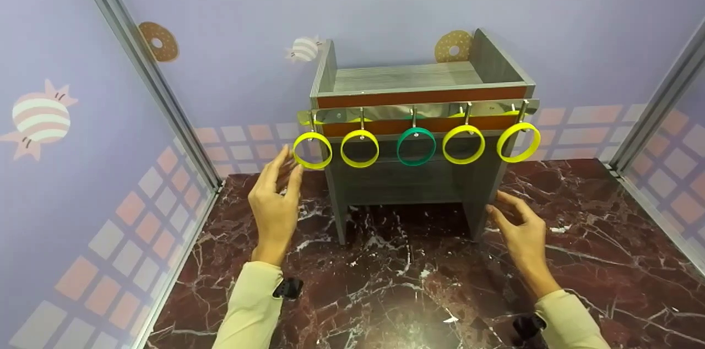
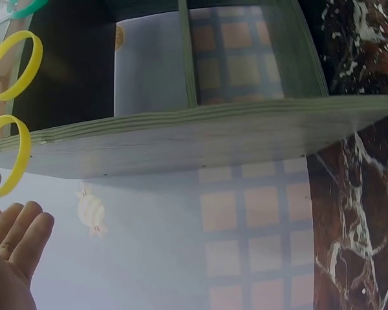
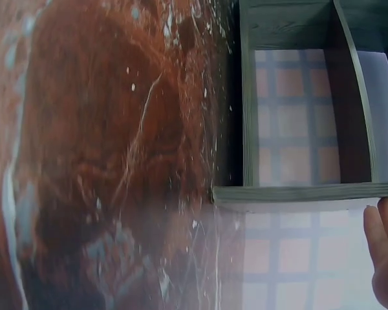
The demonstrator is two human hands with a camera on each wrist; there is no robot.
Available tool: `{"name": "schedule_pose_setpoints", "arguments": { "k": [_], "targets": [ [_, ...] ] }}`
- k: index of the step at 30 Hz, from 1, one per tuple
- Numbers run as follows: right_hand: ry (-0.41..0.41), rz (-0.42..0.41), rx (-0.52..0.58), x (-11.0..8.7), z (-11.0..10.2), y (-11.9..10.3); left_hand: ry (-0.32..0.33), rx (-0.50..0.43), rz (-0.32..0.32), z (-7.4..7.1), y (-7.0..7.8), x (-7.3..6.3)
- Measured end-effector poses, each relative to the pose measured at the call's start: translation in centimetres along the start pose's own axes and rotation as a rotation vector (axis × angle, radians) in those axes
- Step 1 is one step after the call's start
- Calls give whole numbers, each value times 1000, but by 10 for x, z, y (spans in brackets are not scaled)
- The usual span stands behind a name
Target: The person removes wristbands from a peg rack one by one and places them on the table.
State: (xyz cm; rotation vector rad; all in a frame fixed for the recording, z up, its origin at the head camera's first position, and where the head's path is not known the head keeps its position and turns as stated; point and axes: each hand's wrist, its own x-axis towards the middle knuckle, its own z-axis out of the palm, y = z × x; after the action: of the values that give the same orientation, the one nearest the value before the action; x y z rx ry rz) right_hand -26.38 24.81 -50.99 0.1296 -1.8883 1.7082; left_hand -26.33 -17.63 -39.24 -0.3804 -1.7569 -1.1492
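Note:
Several yellow rings and one green ring (image 1: 416, 163) hang in a row from hooks on a metal strip (image 1: 385, 113) across the front of a grey wooden shelf unit (image 1: 396, 179). My left hand (image 1: 274, 203) is beside the leftmost yellow ring (image 1: 313, 166), its thumb and fingertips apart and right at the ring's edge. In the left wrist view that ring (image 2: 23, 161) overlaps the thumb tip, with the fingers below it. Low on the unit's right side panel, my right hand (image 1: 523, 228) has its fingertips against the outer face; its fingers (image 3: 377, 236) look extended.
The unit stands on a dark red marbled surface (image 1: 385, 294). Behind it rises a purple wall (image 1: 396, 18) with printed sweets and tiles. Metal corner posts (image 1: 143, 74) and side walls flank both sides. A brown band (image 1: 424, 97) runs along the unit's top front.

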Motion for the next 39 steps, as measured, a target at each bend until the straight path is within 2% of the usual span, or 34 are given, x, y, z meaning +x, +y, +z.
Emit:
{"name": "schedule_pose_setpoints", "arguments": {
  "k": [4, 11, 15, 20, 26, 34, 39],
  "targets": [
    [44, -11, -12, -3, 6, -8, 24, -14, -17, 0, 1, 2],
    [132, -11, -37, -2, 15, -3, 23, -29, -42, -1, 1, 3],
    [158, -29, -51, -7, 20, -23, 22, -47, -49, 0, 3, 3],
    [178, -39, -61, -8, 23, -28, 28, -62, -74, 2, 6, 3],
    [201, -42, -32, -8, 26, -21, 36, -66, -109, 3, 10, 4],
    [230, -14, -15, -3, 22, 10, 58, -72, -125, 10, 13, 6],
    [242, -9, -7, -3, 24, 13, 56, -91, -149, 6, 14, 7]
  ]
}}
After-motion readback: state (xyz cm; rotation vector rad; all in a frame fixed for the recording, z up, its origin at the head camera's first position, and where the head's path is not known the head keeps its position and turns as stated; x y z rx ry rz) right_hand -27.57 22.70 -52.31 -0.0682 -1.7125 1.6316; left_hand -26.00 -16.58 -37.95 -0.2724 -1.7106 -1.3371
